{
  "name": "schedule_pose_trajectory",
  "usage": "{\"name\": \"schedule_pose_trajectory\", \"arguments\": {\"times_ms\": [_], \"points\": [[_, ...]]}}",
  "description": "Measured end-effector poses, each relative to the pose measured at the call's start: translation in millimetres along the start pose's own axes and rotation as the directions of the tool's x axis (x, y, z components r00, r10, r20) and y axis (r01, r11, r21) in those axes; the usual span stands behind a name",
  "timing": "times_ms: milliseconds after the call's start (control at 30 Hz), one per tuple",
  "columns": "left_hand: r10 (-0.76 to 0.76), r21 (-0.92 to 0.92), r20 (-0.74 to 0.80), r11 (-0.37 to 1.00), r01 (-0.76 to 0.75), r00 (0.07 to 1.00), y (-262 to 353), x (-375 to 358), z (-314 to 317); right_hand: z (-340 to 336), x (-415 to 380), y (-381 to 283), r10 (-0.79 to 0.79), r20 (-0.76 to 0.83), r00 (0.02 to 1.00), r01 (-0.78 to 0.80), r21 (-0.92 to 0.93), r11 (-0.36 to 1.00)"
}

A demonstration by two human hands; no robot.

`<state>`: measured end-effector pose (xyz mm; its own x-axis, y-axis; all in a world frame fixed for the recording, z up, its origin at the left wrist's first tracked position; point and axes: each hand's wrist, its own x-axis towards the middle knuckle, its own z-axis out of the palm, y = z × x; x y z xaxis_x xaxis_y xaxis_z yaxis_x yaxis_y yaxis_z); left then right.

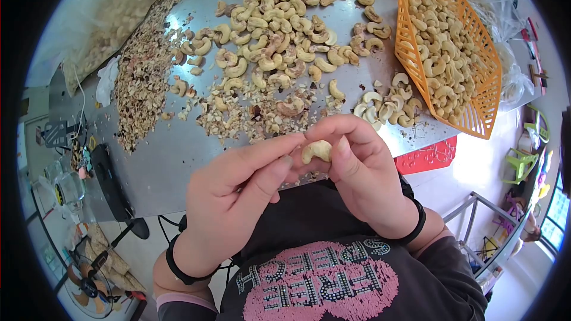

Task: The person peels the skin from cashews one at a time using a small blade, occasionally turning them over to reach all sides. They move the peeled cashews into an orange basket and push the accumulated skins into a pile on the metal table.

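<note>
A pale, curved cashew (316, 151) is held at the fingertips of my right hand (369, 172), between thumb and fingers. My left hand (232, 187) is closed beside it, thumb pressed against the bent fingers, its fingertips meeting those of the right. Anything inside that left pinch is hidden. Just beyond my hands lie broken bits and skins (232, 116) of nuts. Farther back spreads a loose heap of cashews (273, 30), some with brown skin patches. Near my right hand is a small group of cashews (389, 104), some of them split halves.
An orange plastic basket (404, 38) full of cashews stands at the right of the metal table (157, 175). A long pile of crumbs and skins (143, 71) lies at the left. A clear bag of nuts (113, 30) rests at the back left. Below the right edge is something red (427, 156).
</note>
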<state>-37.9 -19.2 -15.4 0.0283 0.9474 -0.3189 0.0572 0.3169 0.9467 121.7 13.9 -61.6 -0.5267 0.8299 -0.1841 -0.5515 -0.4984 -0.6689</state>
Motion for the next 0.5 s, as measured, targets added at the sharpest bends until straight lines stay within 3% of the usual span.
{"name": "schedule_pose_trajectory", "arguments": {"times_ms": [133, 233, 300, 500], "points": [[0.015, 0.116, 0.011, 0.993, -0.016, 1.000, -2.7, -1.7, -2.6, -2.7, -0.3, -0.4, 0.075, 0.002, 0.997, -0.075, -0.032, 0.997], [0.101, 0.104, 0.008, 0.989, -0.102, 0.995, -6.5, -0.5, 0.4, 0.1, -0.9, -1.7, 0.117, -0.020, 0.993, -0.117, 0.000, 0.993], [0.219, 0.238, 0.056, 0.945, -0.226, 0.974, -8.2, 0.5, 1.2, -0.5, -0.8, -0.7, 0.112, -0.009, 0.994, -0.112, 0.005, 0.994], [0.256, 0.278, 0.150, 0.916, -0.289, 0.955, -5.9, 2.1, 3.2, -1.2, -1.5, -0.4, 0.133, 0.005, 0.991, -0.133, 0.014, 0.991]]}}
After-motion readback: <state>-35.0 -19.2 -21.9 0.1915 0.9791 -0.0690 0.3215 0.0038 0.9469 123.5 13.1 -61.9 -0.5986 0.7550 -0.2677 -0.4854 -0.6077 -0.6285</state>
